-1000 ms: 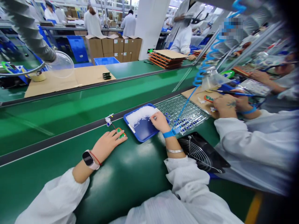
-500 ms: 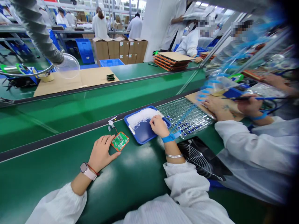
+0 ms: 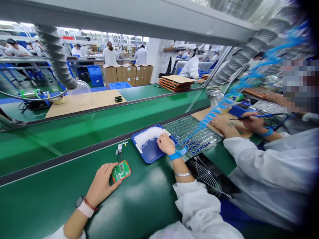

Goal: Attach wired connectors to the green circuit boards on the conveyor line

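Observation:
My left hand [image 3: 101, 182] grips a green circuit board [image 3: 121, 171] in an orange-edged frame, thumb at its near edge and fingers at its left side. A short dark cable runs from the board to a small white connector piece [image 3: 120, 148] lying on the bench. My right hand [image 3: 166, 144] is over the right side of a blue tray [image 3: 151, 155], its fingers bent in and pressed together. White granule-like small parts [image 3: 147, 136] are heaped along the tray's far side. Whatever may be between the right fingertips is hidden.
Right of the tray lies a clear sheet [image 3: 196, 136] with rows of small blue-marked parts. A black fan with a wire guard [image 3: 206, 176] stands by my right forearm. A co-worker's hand [image 3: 253, 122] holds a pen-like tool at the right. A blue coiled hose [image 3: 219, 109] hangs there.
The view has tilted upward. My left hand has drawn the circuit board slightly toward me, and its thumb has closed onto the near edge. My right hand stays at the tray.

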`<move>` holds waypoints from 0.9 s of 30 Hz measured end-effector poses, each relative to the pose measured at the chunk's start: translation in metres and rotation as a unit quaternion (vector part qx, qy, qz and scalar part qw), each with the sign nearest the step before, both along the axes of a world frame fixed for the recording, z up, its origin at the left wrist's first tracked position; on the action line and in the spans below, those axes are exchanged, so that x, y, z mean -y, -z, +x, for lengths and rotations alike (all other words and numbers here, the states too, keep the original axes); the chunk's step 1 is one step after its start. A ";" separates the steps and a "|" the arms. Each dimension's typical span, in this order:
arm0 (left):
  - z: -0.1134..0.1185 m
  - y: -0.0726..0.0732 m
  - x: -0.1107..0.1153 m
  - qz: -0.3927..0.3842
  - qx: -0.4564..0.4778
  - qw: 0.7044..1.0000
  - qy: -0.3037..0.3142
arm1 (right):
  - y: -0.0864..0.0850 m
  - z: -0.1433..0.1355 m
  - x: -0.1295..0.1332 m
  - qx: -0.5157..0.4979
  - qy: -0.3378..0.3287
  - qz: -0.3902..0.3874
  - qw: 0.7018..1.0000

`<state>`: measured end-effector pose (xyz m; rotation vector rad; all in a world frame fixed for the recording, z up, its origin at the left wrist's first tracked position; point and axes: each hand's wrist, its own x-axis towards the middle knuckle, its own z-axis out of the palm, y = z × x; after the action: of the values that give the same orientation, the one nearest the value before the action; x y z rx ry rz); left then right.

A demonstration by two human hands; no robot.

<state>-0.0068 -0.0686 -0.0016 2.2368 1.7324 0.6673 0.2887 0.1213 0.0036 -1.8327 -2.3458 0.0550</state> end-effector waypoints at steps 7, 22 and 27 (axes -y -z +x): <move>-0.002 0.002 0.009 -0.010 0.014 1.000 0.011 | -0.001 0.000 0.001 0.002 0.009 -0.014 1.000; 0.001 -0.001 0.004 -0.023 0.049 0.999 0.005 | -0.007 -0.006 0.007 -0.065 0.000 0.003 0.998; 0.012 -0.002 -0.010 0.007 0.149 0.988 -0.036 | -0.012 -0.061 0.049 -0.311 -0.240 0.021 0.919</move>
<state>0.0055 -0.0588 0.0000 1.9704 1.6668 0.9756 0.2279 0.0727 0.0160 -0.9639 -2.2106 0.5520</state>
